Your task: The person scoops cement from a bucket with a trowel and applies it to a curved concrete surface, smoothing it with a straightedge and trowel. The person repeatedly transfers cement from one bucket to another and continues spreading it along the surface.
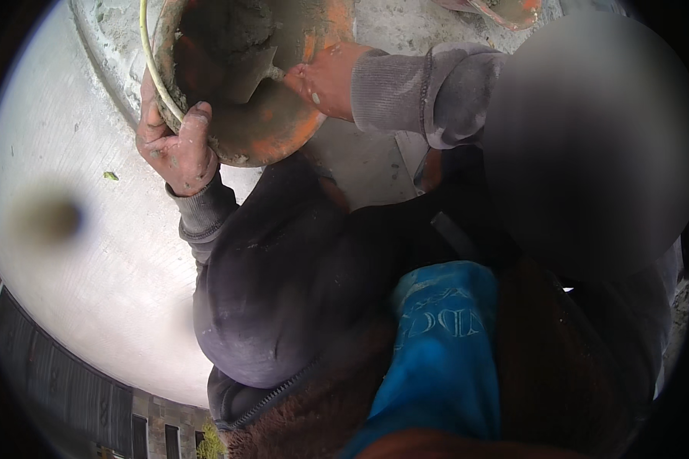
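Observation:
A worn orange bucket, smeared with grey mortar, is tilted with its mouth toward me at the top of the view. My left hand is closed on its left rim, the thumb lying near a pale yellow wire handle. Inside the bucket is a trowel with a flat grey blade. My right hand is closed around the trowel's grip, mostly hidden by the fingers. Wet grey mortar clings to the bucket's inside behind the blade. Both hands have mortar specks on them.
Another orange container is partly visible at the upper right. A pale, smooth concrete surface fills the left side, with a small green leaf against it. Large blurred spots cover parts of the right and left.

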Demonstrator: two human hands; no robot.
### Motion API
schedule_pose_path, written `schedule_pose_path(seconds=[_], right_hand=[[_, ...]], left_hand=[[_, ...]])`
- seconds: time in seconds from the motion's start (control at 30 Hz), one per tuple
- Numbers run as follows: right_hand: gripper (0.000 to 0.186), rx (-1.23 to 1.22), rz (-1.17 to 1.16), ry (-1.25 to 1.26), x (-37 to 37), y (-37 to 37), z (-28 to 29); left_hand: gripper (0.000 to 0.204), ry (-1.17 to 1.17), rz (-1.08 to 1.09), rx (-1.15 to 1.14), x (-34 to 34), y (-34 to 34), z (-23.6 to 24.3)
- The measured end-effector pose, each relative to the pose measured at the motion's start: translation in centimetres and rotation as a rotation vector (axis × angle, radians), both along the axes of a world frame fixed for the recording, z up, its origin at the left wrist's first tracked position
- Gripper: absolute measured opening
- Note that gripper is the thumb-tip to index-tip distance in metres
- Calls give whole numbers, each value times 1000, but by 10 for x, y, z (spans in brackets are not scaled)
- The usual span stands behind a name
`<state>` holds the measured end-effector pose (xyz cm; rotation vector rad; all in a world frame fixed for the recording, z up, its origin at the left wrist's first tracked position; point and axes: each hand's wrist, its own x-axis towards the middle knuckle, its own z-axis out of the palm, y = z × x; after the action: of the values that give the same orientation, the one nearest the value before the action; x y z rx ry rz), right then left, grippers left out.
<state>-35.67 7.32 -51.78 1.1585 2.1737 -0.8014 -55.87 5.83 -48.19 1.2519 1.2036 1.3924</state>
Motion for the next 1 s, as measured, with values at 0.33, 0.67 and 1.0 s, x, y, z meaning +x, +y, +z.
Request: schedule_pose_path(seconds=[0.33,0.67,1.0], right_hand=[[18,68,273,-46,-13,39,76],[26,117,80,38,5,43,79],[44,103,136,-61,24,26,43]], left_hand=[[55,0,70,-35,-22,33,6],[42,-79,103,15,19,6,7],[36,-3,138,-10,30,-4,9]])
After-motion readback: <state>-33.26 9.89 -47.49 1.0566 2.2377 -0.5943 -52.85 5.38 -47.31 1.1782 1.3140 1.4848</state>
